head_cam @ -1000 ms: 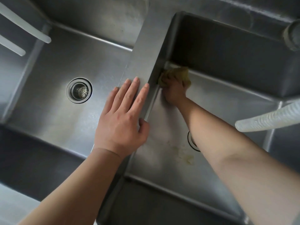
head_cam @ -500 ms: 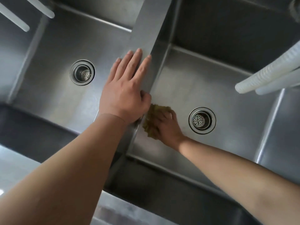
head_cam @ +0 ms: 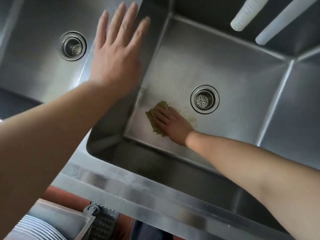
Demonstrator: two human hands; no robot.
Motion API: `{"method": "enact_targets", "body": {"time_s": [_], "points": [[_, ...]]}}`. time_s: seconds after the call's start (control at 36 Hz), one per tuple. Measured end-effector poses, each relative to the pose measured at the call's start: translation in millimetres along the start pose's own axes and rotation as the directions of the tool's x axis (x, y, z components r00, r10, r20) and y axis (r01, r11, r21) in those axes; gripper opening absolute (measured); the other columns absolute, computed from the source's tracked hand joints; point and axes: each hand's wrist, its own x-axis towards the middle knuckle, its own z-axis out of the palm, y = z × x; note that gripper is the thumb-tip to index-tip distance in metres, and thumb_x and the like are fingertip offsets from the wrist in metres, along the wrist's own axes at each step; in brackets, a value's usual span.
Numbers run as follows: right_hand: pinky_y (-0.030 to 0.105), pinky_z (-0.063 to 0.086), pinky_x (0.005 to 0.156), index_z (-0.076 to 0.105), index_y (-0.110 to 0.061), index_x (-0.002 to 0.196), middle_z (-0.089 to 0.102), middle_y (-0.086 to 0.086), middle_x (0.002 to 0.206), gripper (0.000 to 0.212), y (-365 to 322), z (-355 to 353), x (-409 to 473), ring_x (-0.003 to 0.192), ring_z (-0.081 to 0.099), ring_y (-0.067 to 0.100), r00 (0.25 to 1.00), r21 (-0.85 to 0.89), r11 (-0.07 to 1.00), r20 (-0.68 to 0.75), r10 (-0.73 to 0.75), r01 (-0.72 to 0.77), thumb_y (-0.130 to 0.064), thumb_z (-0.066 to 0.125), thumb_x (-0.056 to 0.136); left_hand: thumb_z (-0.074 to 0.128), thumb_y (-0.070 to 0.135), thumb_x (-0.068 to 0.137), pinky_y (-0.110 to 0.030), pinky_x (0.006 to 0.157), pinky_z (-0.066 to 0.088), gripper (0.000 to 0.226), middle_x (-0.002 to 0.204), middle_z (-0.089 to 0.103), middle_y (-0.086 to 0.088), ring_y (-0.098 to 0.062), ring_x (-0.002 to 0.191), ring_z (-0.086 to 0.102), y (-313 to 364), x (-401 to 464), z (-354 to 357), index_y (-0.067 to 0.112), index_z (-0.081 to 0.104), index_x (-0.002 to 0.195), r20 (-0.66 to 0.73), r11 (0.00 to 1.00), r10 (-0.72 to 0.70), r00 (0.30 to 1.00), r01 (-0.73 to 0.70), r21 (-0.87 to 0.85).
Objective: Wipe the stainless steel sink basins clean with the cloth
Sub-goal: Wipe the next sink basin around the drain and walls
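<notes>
Here, the right hand [head_cam: 173, 125] presses the cloth [head_cam: 156, 118] flat against the floor of the right basin [head_cam: 233, 80] — its fingers [head_cam: 160, 116] lie nearly straight on top of the fabric, spread rather than curled round it. The cloth, an olive-yellow wad, shows ahead of and beside the fingertips, toward the basin's left wall; its long axis runs roughly along that wall, across the line of the fingers. A yellowish smear [head_cam: 187, 116] lies on the other side of the hand, between the knuckles and the right drain [head_cam: 204, 99], so the soiled patch sits behind the fingers' present heading. The left hand [head_cam: 117, 54] rests open, fingers straight and slightly fanned, on the divider [head_cam: 138, 80] between the basins, apparently as a brace; it holds nothing. The left basin [head_cam: 34, 58] with its left drain [head_cam: 73, 45] lies beyond that hand — the right hand is by far the nearer to the remaining residue. Two white hoses [head_cam: 249, 13] hang above the far wall.
</notes>
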Motion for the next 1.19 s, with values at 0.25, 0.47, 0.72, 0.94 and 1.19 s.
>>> {"method": "enact_targets", "body": {"time_s": [0.25,0.47,0.72,0.94,1.19], "points": [[0.041,0.055,0.085,0.072,-0.011,0.107,0.068,0.013,0.114,0.033,77.8,-11.0,-60.1,0.109,0.062,0.034,0.99,-0.093,0.988,-0.055,-0.132,0.126,-0.008,0.065,0.075,0.055,0.024,0.086,-0.044,0.12,0.008,0.069,0.164,0.012,-0.009,-0.028,0.151,0.01,65.4,-75.0,71.8,0.027,0.033,0.151,0.468,0.956,-0.107,0.877,0.221,-0.195],[0.044,0.049,0.091,0.072,0.0,0.102,0.065,0.023,0.111,0.027,118.9,-33.6,-70.3,0.109,0.059,0.043,0.946,-0.033,0.948,-0.084,0.314,-0.317,-0.003,0.069,0.076,0.056,0.02,0.085,-0.044,0.115,0.031,0.065,0.153,0.026,-0.006,-0.031,0.142,0.025,56.1,-83.5,119.4,0.026,0.036,0.146,0.818,0.895,-0.194,0.542,0.438,-0.079],[0.04,0.037,0.103,0.07,-0.005,0.113,0.062,0.017,0.122,0.035,64.3,-39.6,-48.1,0.117,0.05,0.038,0.813,0.391,0.866,-0.363,0.455,-0.311,0.0,0.06,0.08,0.05,0.024,0.083,-0.044,0.109,0.04,0.057,0.145,0.047,-0.009,-0.032,0.133,0.044,64.0,-78.2,117.6,0.02,0.048,0.14,0.841,0.878,-0.268,0.469,0.479,0.012],[0.046,-0.002,0.121,0.004,-0.021,0.158,-0.002,0.001,0.166,0.073,-19.4,-7.5,22.2,0.152,-0.007,0.027,0.971,0.268,0.934,0.104,0.217,-0.238,-0.024,0.044,0.097,0.041,0.026,0.099,-0.04,0.091,0.045,0.033,0.128,0.059,-0.014,-0.034,0.118,0.056,61.4,-79.1,121.9,0.013,0.06,0.123,0.786,0.85,-0.371,0.495,0.522,0.073],[0.056,-0.003,0.12,-0.001,-0.024,0.157,0.001,-0.002,0.166,0.065,0.3,6.8,25.5,0.153,-0.005,0.026,0.982,0.04,0.982,0.057,0.18,-0.182,-0.03,0.033,0.103,0.039,0.023,0.096,-0.043,0.102,0.046,0.041,0.136,0.056,-0.013,-0.033,0.124,0.053,59.3,-81.0,130.2,0.016,0.056,0.133,0.807,0.841,-0.314,0.5,0.541,-0.008]]}}
